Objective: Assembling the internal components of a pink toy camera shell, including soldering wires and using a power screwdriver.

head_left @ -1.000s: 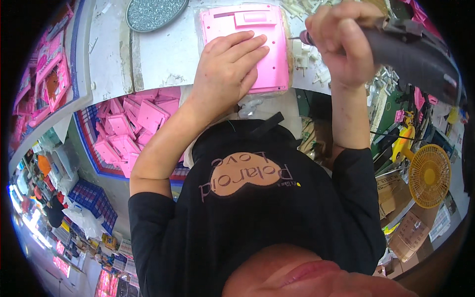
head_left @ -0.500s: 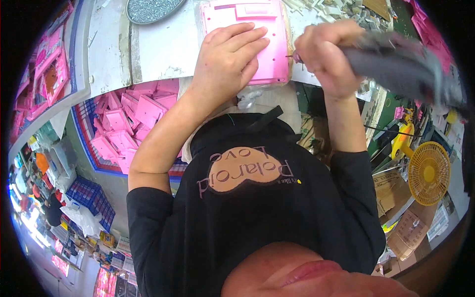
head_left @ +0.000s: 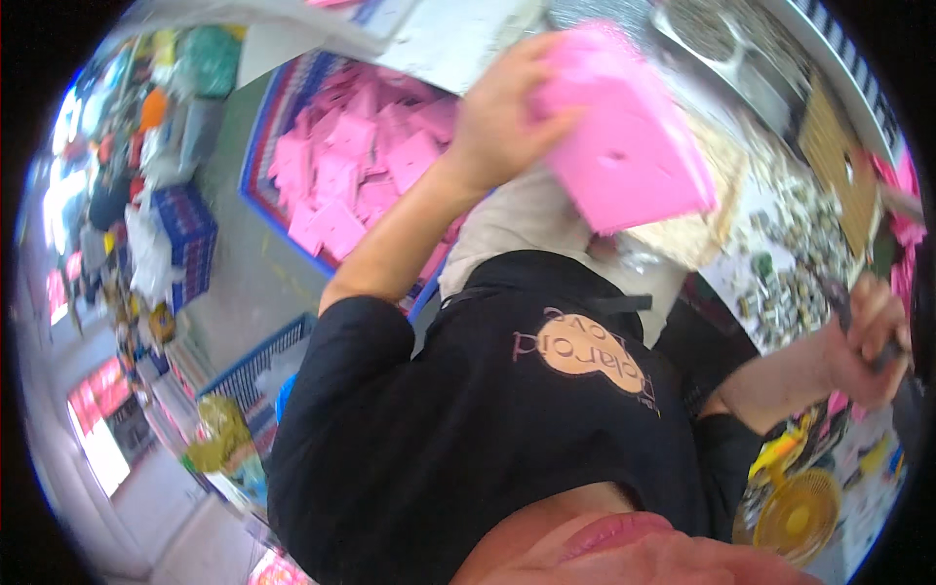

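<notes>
In my left hand (head_left: 512, 112) is a pink panel (head_left: 629, 146) with a small hole, tilted up off the bench. My thumb lies across its face, and the fingers go behind its far edge. My right hand (head_left: 871, 341) is far out to the right, closed round a dark power screwdriver (head_left: 887, 359). Most of that tool is blurred or cut off by the picture's dark rim. Beneath the panel, a tan, pad-like sheet (head_left: 707, 190) rests on the white bench (head_left: 444, 44).
A blue-edged crate (head_left: 255, 175) full of pink pieces stands at my left. Many small loose parts (head_left: 795, 244) cover the bench's right side. A metal tray (head_left: 726, 63) and a brown board (head_left: 838, 166) sit at the back right. A yellow fan (head_left: 798, 517) stands low right.
My left hand has gone from lying flat on the pink panel to lifting and tilting it. The right hand has drawn the screwdriver away to the right. The whole view has turned.
</notes>
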Action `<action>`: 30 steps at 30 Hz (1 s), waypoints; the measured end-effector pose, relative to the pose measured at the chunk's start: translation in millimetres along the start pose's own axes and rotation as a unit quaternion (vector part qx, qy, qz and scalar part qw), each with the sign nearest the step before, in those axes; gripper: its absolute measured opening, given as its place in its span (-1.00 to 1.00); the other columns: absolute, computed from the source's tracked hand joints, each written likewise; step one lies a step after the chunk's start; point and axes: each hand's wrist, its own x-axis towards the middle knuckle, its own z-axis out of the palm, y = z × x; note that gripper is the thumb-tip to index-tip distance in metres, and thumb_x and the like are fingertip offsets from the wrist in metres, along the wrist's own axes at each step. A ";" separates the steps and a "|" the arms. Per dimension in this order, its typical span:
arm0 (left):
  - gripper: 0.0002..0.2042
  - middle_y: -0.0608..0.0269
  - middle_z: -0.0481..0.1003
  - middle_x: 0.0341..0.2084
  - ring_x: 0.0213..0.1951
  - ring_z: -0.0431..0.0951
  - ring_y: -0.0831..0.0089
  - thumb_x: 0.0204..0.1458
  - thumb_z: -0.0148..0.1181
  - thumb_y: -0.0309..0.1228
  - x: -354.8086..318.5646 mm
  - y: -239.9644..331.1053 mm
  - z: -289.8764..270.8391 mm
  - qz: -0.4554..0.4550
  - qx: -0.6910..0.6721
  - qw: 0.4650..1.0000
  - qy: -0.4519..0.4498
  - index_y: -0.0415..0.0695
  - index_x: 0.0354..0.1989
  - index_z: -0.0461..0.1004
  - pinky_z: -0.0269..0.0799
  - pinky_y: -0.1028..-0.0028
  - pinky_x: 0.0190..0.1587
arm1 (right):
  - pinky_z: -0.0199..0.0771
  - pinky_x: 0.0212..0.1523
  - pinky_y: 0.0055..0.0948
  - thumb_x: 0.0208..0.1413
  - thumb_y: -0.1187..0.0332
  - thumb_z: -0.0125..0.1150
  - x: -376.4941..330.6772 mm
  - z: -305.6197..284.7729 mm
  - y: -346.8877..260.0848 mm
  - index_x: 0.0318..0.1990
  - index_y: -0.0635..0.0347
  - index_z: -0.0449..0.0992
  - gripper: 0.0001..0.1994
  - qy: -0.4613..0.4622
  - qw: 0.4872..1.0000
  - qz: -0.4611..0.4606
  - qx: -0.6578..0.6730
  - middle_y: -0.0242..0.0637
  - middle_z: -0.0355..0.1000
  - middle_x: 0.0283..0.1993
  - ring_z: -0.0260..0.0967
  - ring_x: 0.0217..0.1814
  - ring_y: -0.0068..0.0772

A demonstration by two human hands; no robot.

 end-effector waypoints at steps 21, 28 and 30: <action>-0.74 0.16 0.66 -0.27 -0.19 0.63 0.42 0.17 0.30 -0.28 77.1 -166.0 -66.3 -0.219 -0.017 0.963 0.156 -0.18 -0.09 0.64 0.49 0.40 -0.08 | 0.10 -0.35 -0.48 0.27 0.16 0.23 29.2 13.2 44.2 0.16 0.23 0.35 -0.56 0.010 0.994 0.091 -0.055 -0.43 0.22 -0.44 0.14 -0.43 -0.56; -0.51 -0.28 0.57 -0.16 -0.02 0.58 -0.11 0.11 0.29 -0.13 288.8 -396.0 -100.0 -0.227 0.296 0.884 0.281 -0.25 0.09 0.51 0.48 0.14 0.06 | 0.20 -0.15 -0.41 0.22 0.14 0.27 21.6 10.5 31.3 0.38 0.38 0.18 -0.30 0.046 0.986 0.099 -0.129 -0.31 0.28 -0.24 0.17 -0.23 -0.50; -0.55 -0.15 0.62 -0.20 -0.07 0.63 -0.03 0.11 0.28 -0.11 319.8 -409.5 -94.5 -0.290 0.301 0.883 0.212 -0.20 0.04 0.56 0.51 0.15 0.02 | 0.21 -0.15 -0.41 0.23 0.16 0.26 16.8 6.6 17.9 0.37 0.37 0.19 -0.33 0.062 0.982 0.107 -0.141 -0.32 0.27 -0.26 0.18 -0.26 -0.50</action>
